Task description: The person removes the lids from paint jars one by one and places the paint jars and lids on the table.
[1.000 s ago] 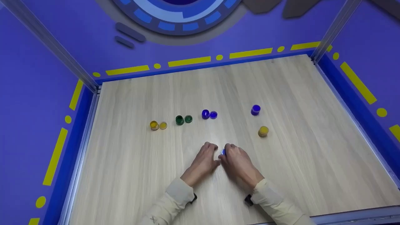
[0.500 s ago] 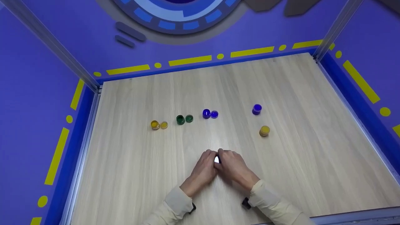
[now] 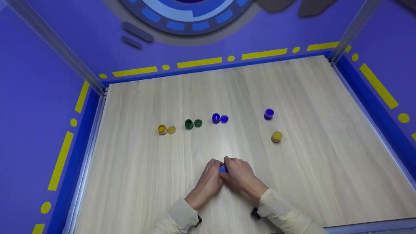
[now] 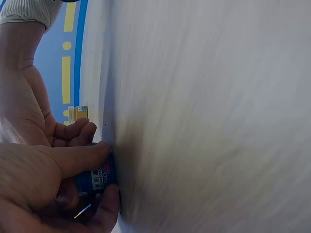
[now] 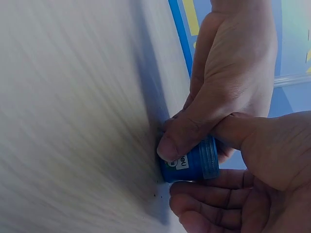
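Observation:
Both hands meet over a small blue paint jar (image 5: pixel 194 162), which stands upright at the table surface. Thumb and fingers of my left hand (image 3: pixel 208 178) grip the jar's labelled body low down, seen closely in the left wrist view. My right hand (image 3: pixel 242 175) reaches over from the other side, its thumb and index finger pinching the clear ridged lid (image 5: pixel 210 158). The remaining fingers of the right hand spread beside the jar in the right wrist view. From the head view, just a bit of blue shows between the hands.
Beyond the hands, a yellow jar (image 3: pixel 162 130), a green jar (image 3: pixel 188 124) and a violet jar (image 3: pixel 216 118) stand uncovered, each with its lid beside it. Lidded violet (image 3: pixel 268 114) and yellow (image 3: pixel 276 137) jars stand to the right. Blue panels enclose the wooden table (image 3: pixel 143 104).
The right hand has moved left and slightly closer with the blue jar. The left hand, apart from the jar a second ago, now grips it.

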### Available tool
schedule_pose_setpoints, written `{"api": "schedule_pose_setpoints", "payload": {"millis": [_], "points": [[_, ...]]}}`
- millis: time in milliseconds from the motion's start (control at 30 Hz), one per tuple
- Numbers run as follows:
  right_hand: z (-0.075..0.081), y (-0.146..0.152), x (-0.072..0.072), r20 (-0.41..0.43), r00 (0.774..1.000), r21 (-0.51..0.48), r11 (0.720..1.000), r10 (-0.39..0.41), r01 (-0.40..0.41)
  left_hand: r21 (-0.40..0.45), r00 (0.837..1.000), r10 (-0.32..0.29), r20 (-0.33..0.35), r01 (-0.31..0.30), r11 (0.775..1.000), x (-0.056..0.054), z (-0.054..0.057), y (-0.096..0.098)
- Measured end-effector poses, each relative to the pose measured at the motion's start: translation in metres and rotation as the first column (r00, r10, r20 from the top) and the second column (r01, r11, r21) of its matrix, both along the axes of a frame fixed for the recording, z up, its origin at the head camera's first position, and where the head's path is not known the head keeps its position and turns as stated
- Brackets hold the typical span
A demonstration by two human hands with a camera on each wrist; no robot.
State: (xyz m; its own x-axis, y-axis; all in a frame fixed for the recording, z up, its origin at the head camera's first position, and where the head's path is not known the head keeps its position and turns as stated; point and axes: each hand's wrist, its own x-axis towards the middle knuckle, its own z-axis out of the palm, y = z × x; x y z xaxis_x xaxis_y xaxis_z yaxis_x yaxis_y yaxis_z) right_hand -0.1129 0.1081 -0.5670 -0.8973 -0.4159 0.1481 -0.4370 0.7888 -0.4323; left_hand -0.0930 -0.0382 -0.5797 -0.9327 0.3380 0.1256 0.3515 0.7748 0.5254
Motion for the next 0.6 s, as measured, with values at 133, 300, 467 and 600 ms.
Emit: {"api": "schedule_pose_setpoints", "payload": {"millis": [133,300,467,600], "points": [[-0.0010,-0.0008,0.0004,-0.035,0.999,0.021,1.000,0.024,-0.024,-0.017,1.000,0.017,0.014,-0.017,1.000,0.0001,0.0015,-0.0008],[-0.0006,-0.0021,-0.0009,-0.049,0.998,0.043,0.998,0.037,-0.035,-0.006,0.997,0.044,0.070,-0.043,0.999,-0.0016,0.0021,-0.0036],[0.0008,-0.0040,-0.0016,-0.110,0.993,0.034,0.998,0.049,-0.045,0.009,0.999,0.043,0.017,-0.043,0.999,-0.0020,-0.0010,-0.0067],[0.0001,-0.0049,-0.0025,-0.164,0.984,0.038,0.997,0.070,-0.065,-0.003,0.999,0.024,-0.034,-0.024,1.000,-0.0021,-0.0029,-0.0082]]}}
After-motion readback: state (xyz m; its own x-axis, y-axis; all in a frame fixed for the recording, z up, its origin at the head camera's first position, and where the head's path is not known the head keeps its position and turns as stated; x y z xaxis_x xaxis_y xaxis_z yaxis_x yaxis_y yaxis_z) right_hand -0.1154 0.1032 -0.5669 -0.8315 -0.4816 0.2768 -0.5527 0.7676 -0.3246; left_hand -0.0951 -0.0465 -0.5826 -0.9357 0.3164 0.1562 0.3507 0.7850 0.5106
